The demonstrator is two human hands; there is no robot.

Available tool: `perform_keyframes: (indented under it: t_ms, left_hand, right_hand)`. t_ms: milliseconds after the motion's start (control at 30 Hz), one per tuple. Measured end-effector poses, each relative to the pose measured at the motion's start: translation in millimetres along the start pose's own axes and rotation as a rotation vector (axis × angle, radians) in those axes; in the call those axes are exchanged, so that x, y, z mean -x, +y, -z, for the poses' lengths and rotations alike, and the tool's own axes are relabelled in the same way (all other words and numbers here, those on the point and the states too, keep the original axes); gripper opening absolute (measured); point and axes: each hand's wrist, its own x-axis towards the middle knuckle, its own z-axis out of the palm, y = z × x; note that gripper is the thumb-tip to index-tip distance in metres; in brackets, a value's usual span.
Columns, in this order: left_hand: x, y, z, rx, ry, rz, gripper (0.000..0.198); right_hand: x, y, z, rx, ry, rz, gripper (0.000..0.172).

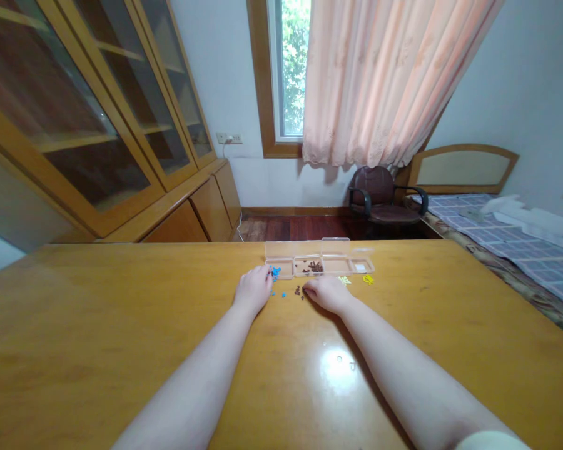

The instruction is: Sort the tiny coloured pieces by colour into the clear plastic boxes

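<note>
A clear plastic compartment box [319, 257] with its lid open lies on the wooden table [122, 325]. One compartment holds small brown pieces [315, 267]. My left hand [253, 289] rests knuckles-up beside small blue pieces [276, 272] at the box's left end, its fingers curled over them. My right hand [326, 291] lies curled on the table next to a few loose brown pieces [299, 290]. Yellow pieces [368, 279] lie on the table to the right of that hand.
A glass-door wooden cabinet [98, 125] stands to the left. Beyond the table are a dark office chair [380, 197], a window with a pink curtain [385, 81], and a bed [520, 244] on the right.
</note>
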Motion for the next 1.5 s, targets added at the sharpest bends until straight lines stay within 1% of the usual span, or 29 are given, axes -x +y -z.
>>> perform_keyframes:
  t_ms: [100, 167, 367, 467, 633, 767, 900, 1033, 1167, 1300, 1500]
  left_hand:
    - [6, 5, 3.6, -0.045, -0.048, -0.060, 0.029]
    - [8, 7, 3.6, -0.066, -0.068, -0.071, 0.030]
    - [8, 6, 0.7, -0.119, -0.145, -0.057, 0.028]
    - [7, 4, -0.9, -0.116, -0.166, -0.050, 0.024]
    - [7, 2, -4.0, -0.103, -0.167, -0.050, 0.020]
    - [6, 2, -5.6, -0.101, -0.166, -0.040, 0.022]
    - [7, 0, -7.0, -0.131, -0.165, -0.079, 0.022]
    - [6, -1, -7.5, -0.150, -0.152, -0.119, 0.021]
    - [5, 1, -6.9, -0.159, -0.147, -0.125, 0.019]
    - [5, 2, -7.9, -0.169, -0.147, -0.117, 0.018]
    - [4, 5, -8.1, -0.142, -0.177, -0.082, 0.020]
  right_hand:
    - [0, -1, 0, -0.003, 0.002, -0.017, 0.029]
    - [0, -1, -1, -0.019, 0.015, -0.024, 0.027]
    - [1, -1, 1, -0.062, 0.013, -0.034, 0.025]
    - [1, -1, 1, -0.090, 0.015, -0.035, 0.024]
    - [1, 1, -1, -0.117, 0.032, -0.037, 0.022]
    - [0, 2, -4, -0.134, 0.062, -0.023, 0.020]
    - [0, 4, -5, -0.142, 0.076, -0.010, 0.021]
    - [0, 4, -3, -0.123, 0.034, 0.008, 0.026]
    - [0, 0, 0, -0.066, -0.010, -0.015, 0.028]
    - [1, -2, 2, -0.050, -0.006, -0.029, 0.027]
    - [0, -1, -1, -0.094, 0.012, -0.043, 0.024]
